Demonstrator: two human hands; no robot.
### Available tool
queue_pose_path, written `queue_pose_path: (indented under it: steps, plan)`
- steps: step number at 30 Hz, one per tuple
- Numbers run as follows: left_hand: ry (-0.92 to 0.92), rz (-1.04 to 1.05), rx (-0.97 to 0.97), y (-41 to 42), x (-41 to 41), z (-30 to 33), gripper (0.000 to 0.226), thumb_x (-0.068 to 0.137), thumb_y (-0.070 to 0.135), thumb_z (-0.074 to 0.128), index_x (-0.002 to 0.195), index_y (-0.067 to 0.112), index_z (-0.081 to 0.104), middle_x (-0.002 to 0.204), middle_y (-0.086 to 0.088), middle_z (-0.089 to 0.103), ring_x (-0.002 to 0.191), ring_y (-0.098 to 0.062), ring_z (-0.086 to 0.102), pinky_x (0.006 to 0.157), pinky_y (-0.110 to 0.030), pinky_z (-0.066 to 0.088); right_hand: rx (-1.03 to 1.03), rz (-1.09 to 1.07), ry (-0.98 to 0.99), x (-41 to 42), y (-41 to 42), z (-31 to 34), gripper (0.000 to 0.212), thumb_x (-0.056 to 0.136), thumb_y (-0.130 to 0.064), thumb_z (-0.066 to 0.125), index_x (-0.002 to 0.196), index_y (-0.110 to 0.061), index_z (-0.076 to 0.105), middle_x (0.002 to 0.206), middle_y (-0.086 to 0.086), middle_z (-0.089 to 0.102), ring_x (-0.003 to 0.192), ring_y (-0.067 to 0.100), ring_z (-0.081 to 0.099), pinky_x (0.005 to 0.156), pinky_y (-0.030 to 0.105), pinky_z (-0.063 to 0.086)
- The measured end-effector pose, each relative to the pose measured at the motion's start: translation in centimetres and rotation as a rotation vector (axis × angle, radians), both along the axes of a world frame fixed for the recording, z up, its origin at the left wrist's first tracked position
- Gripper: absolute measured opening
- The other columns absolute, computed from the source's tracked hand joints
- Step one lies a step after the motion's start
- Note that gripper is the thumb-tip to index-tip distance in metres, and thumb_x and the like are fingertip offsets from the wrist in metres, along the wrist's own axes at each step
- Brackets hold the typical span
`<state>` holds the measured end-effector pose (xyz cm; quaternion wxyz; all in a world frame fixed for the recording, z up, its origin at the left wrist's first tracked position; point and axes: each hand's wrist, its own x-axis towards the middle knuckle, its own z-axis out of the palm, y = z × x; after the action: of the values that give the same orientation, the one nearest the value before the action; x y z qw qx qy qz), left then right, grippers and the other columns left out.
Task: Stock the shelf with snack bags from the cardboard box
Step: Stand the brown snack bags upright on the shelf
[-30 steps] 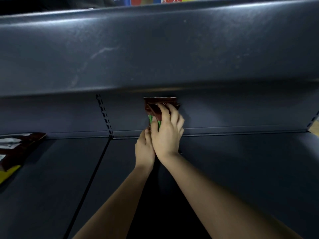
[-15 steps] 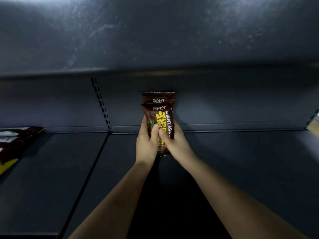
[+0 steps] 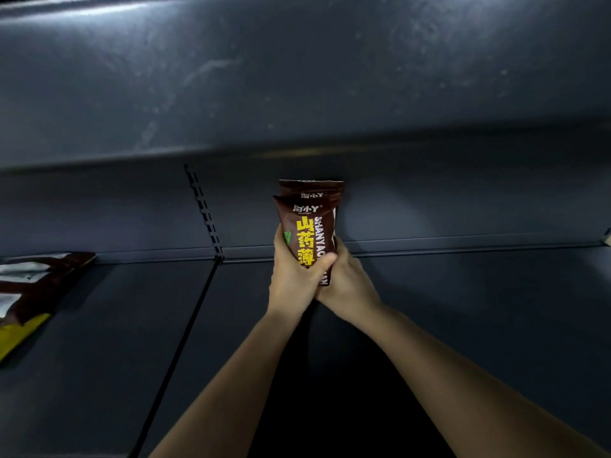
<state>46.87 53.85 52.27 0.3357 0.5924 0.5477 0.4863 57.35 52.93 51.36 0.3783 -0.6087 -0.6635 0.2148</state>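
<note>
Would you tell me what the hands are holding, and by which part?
Both the left hand and right hand grip the front brown snack bag by its lower half.

My left grip [image 3: 292,276] and right grip [image 3: 347,285] cover the lower half of the front snack bag [image 3: 309,233]. The rear snack bag [image 3: 310,188] shows only its top. The frame's left edge cuts off the flat-lying bags [image 3: 29,292].
</note>
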Motion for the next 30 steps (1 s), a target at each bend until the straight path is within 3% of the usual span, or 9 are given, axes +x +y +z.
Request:
queue_pose_path:
  steps: [4, 11, 18, 21, 25, 30]
  plan:
    - [0.043, 0.052, 0.007, -0.2, 0.3, -0.3, 0.112, 0.048, 0.064, 0.075, 0.139, 0.04, 0.015, 0.136, 0.007, 0.044, 0.123, -0.013, 0.049, 0.098, -0.049, 0.046, -0.054, 0.022, -0.09, 0.5, -0.1, 0.1, 0.076, 0.077, -0.038, 0.068, 0.141, -0.024, 0.029, 0.133, -0.002, 0.048, 0.118, 0.021, 0.05, 0.091, 0.037, 0.043]
    - [0.131, 0.087, -0.005, -0.7, 0.4, -0.1, 0.099, 0.06, 0.055, 0.076, 0.138, 0.034, 0.019, 0.13, 0.009, 0.046, 0.119, -0.014, 0.05, 0.095, -0.05, 0.046, -0.185, 0.059, -0.033, 1.0, 0.0, 0.9, 0.073, 0.078, -0.042, 0.07, 0.138, -0.031, 0.031, 0.13, -0.006, 0.055, 0.117, 0.02, 0.055, 0.089, 0.031, 0.043]
    - [0.196, 0.054, -0.027, -0.9, 0.0, 0.8, 0.109, 0.058, 0.064, 0.07, 0.144, 0.023, 0.016, 0.137, -0.003, 0.042, 0.128, -0.023, 0.041, 0.105, -0.05, 0.037, -0.132, 0.089, 0.021, 0.8, -0.5, 1.5, 0.061, 0.075, -0.033, 0.074, 0.129, -0.026, 0.047, 0.121, -0.005, 0.059, 0.116, 0.017, 0.054, 0.092, 0.03, 0.044]
    - [0.315, 0.14, 0.017, -1.5, -0.2, 1.3, 0.092, 0.078, 0.063, 0.058, 0.145, 0.013, 0.021, 0.142, -0.011, 0.038, 0.134, -0.028, 0.029, 0.11, -0.05, 0.028, -0.105, 0.049, -0.07, 0.9, -1.0, 1.3, 0.055, 0.078, -0.025, 0.07, 0.127, -0.01, 0.048, 0.121, 0.01, 0.057, 0.117, 0.028, 0.051, 0.09, 0.029, 0.041]
    - [0.326, 0.3, 0.138, -4.0, 0.2, 2.5, 0.059, 0.094, 0.045, 0.044, 0.14, 0.009, 0.035, 0.137, -0.013, 0.044, 0.131, -0.028, 0.035, 0.106, -0.043, 0.032, -0.043, 0.002, -0.114, 1.7, -2.8, 1.8, 0.041, 0.087, -0.015, 0.058, 0.126, -0.003, 0.052, 0.123, 0.016, 0.057, 0.116, 0.031, 0.052, 0.091, 0.028, 0.041]
    - [0.377, 0.348, 0.213, -7.8, 2.0, 3.4, 0.037, 0.092, 0.019, 0.048, 0.127, 0.006, 0.047, 0.123, -0.015, 0.051, 0.116, -0.033, 0.045, 0.095, -0.046, 0.039, 0.033, -0.011, -0.078, 4.0, -7.0, 3.4, 0.035, 0.093, -0.017, 0.051, 0.127, -0.007, 0.055, 0.126, 0.012, 0.06, 0.115, 0.026, 0.057, 0.098, 0.036, 0.045]
